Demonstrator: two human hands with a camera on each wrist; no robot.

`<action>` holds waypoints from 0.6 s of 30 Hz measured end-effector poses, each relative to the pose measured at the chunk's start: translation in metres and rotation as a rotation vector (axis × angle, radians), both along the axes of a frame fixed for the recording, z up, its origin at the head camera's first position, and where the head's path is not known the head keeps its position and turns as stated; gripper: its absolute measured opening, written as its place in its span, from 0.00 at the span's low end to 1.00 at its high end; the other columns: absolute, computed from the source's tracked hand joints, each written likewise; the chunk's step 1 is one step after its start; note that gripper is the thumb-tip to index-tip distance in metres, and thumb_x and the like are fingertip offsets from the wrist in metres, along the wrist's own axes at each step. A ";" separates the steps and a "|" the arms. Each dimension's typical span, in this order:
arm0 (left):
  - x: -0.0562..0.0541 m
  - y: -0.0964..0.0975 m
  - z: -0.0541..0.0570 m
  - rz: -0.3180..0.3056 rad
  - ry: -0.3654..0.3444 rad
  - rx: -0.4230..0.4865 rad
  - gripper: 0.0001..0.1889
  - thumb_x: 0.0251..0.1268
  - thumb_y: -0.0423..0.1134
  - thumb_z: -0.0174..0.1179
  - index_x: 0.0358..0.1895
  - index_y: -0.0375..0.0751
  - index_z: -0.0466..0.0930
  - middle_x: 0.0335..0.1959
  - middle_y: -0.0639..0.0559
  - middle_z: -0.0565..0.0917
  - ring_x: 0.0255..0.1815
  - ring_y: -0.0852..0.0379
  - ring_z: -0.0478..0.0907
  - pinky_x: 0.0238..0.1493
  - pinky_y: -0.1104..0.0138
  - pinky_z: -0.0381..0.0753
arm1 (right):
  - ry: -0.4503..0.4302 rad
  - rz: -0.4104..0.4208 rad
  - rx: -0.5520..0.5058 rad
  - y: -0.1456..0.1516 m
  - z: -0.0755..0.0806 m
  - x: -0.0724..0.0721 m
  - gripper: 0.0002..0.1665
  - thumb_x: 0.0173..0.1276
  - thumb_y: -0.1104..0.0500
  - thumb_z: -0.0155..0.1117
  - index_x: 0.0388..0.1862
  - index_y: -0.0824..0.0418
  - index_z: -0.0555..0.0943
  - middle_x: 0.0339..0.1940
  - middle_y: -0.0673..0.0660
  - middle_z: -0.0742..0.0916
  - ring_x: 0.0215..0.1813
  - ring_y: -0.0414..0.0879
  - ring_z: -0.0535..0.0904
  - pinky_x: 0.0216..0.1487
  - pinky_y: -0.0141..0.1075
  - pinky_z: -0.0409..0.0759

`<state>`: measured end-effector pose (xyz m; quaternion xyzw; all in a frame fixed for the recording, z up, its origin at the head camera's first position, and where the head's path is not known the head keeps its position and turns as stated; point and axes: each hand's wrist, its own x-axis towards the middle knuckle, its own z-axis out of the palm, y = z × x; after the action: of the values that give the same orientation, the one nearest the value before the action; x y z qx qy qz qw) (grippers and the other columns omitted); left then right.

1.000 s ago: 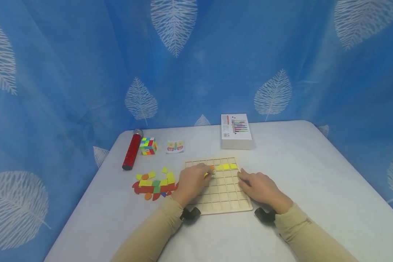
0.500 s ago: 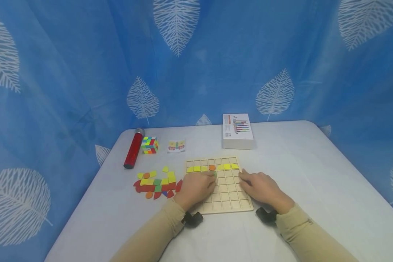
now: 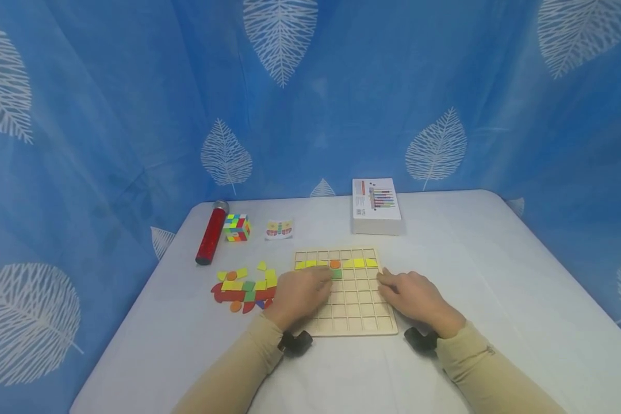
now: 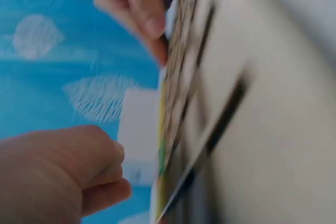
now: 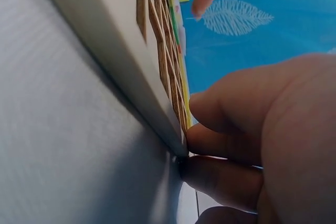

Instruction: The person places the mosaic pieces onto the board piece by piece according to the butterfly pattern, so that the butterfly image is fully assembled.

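Left hand point(image 3: 301, 289), loosely curled, seemingly empty, shifted toward counter's left edge point(image 3: 157, 275) | green square tile point(image 3: 336, 274) uncovered; I judge it seated | right hand point(image 3: 414, 293) pinches wooden grid board's right edge point(image 3: 391, 317)

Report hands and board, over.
Left hand over wooden grid board, nothing visible in grasp. Right hand grips its right edge. Green square tile just below orange disc. Left hand hides part of board.

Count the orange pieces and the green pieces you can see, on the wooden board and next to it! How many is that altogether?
Orange pieces: 3 (1 on the wooden board, 2 beside it)
Green pieces: 3 (1 on the board, 2 beside it)
Total: 6 in sight; the left hand hides part of the board.
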<state>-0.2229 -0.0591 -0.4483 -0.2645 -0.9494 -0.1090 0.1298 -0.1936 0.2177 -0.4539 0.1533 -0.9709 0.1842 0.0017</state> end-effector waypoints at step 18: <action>-0.027 -0.086 0.015 0.577 -0.505 0.152 0.17 0.65 0.48 0.70 0.48 0.40 0.82 0.35 0.49 0.82 0.33 0.53 0.78 0.40 0.59 0.79 | -0.014 -0.002 -0.034 0.000 0.001 -0.001 0.24 0.78 0.51 0.58 0.65 0.61 0.82 0.68 0.65 0.81 0.64 0.67 0.81 0.57 0.57 0.81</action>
<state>-0.2497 -0.1448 -0.4333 0.0589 -0.9761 -0.1995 -0.0632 -0.1947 0.2177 -0.4529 0.1509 -0.9677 0.2019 -0.0023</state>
